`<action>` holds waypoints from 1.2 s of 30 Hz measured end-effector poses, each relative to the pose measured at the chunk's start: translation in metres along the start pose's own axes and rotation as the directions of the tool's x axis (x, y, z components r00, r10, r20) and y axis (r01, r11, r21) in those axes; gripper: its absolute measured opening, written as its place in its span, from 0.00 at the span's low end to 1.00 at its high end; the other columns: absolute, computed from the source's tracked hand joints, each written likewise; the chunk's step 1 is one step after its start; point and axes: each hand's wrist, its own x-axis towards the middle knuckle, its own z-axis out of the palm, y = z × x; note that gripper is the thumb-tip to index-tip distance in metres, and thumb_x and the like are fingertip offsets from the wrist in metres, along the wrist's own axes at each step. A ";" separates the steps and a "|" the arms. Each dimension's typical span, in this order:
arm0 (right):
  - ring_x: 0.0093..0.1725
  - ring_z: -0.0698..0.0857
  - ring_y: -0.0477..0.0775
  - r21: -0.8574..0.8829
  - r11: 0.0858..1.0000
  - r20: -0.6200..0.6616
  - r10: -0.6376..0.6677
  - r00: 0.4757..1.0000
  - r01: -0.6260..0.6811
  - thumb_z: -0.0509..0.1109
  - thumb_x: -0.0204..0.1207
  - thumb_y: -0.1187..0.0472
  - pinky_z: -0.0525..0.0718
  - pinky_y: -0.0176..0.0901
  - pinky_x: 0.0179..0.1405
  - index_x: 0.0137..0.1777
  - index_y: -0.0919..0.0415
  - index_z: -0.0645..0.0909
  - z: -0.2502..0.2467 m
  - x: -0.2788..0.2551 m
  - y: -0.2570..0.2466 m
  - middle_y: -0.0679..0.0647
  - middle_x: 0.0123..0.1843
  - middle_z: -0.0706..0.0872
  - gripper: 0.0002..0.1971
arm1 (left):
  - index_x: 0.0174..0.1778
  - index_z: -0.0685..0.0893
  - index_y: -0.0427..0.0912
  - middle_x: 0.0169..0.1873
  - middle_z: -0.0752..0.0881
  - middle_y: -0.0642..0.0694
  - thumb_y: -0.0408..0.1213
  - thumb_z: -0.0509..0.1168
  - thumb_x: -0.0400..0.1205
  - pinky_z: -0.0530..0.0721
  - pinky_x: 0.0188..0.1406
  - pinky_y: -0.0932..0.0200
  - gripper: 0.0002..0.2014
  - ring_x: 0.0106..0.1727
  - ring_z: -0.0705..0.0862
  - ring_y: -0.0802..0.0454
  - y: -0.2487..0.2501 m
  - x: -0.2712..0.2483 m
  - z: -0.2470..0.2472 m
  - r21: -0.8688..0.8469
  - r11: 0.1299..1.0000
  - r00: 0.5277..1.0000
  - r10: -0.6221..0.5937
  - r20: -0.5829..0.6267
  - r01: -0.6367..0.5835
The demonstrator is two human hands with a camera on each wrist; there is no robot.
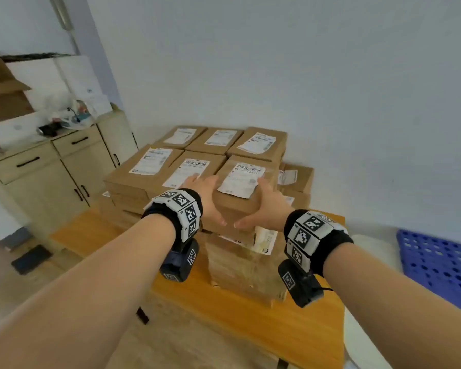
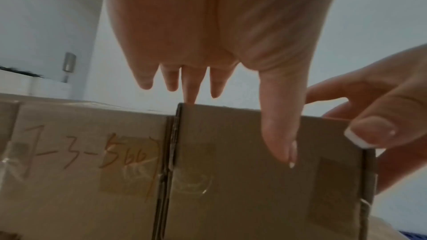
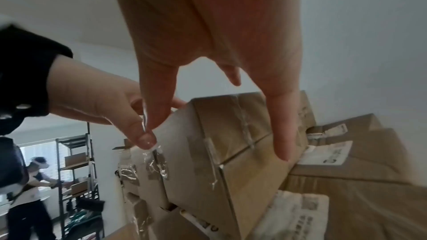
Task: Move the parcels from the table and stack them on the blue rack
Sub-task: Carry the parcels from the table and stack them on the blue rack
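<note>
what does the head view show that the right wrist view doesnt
Only the head view shows the wooden table, the blue rack at the right edge, the cream cabinet on the left, and the printed labels on top of the stacked parcels.

Only the right wrist view shows another person bending at a metal shelf unit in the background.

Both show the left hand and right hand placed against opposite sides of the top front parcel, fingers fairly straight, with more parcels beside it.
</note>
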 end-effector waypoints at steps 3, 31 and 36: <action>0.72 0.73 0.58 0.089 0.996 -0.011 0.017 1.000 -0.016 0.86 0.55 0.56 0.77 0.53 0.69 0.83 0.53 0.46 0.010 0.002 0.001 0.55 0.77 0.68 0.63 | 0.81 0.53 0.48 0.77 0.67 0.44 0.58 0.78 0.60 0.67 0.74 0.42 0.58 0.78 0.62 0.41 -0.007 0.003 -0.002 -0.043 0.995 0.996 0.087 0.009 -0.086; 0.68 0.76 0.59 0.214 0.973 -0.562 0.198 0.803 -0.091 0.81 0.63 0.65 0.79 0.55 0.66 0.80 0.57 0.57 -0.079 -0.159 0.059 0.57 0.71 0.74 0.48 | 0.72 0.71 0.49 0.66 0.77 0.44 0.42 0.78 0.67 0.76 0.60 0.54 0.37 0.64 0.78 0.46 0.156 -0.074 -0.031 -0.218 0.752 0.779 0.564 -0.276 -0.622; 0.62 0.81 0.59 0.196 0.975 -0.602 0.201 0.773 -0.101 0.78 0.61 0.68 0.86 0.59 0.54 0.81 0.50 0.53 -0.136 -0.243 0.131 0.57 0.67 0.77 0.51 | 0.75 0.64 0.54 0.66 0.71 0.41 0.44 0.77 0.68 0.75 0.58 0.54 0.41 0.61 0.78 0.42 0.268 -0.121 -0.008 -0.271 0.702 0.752 0.599 -0.275 -0.659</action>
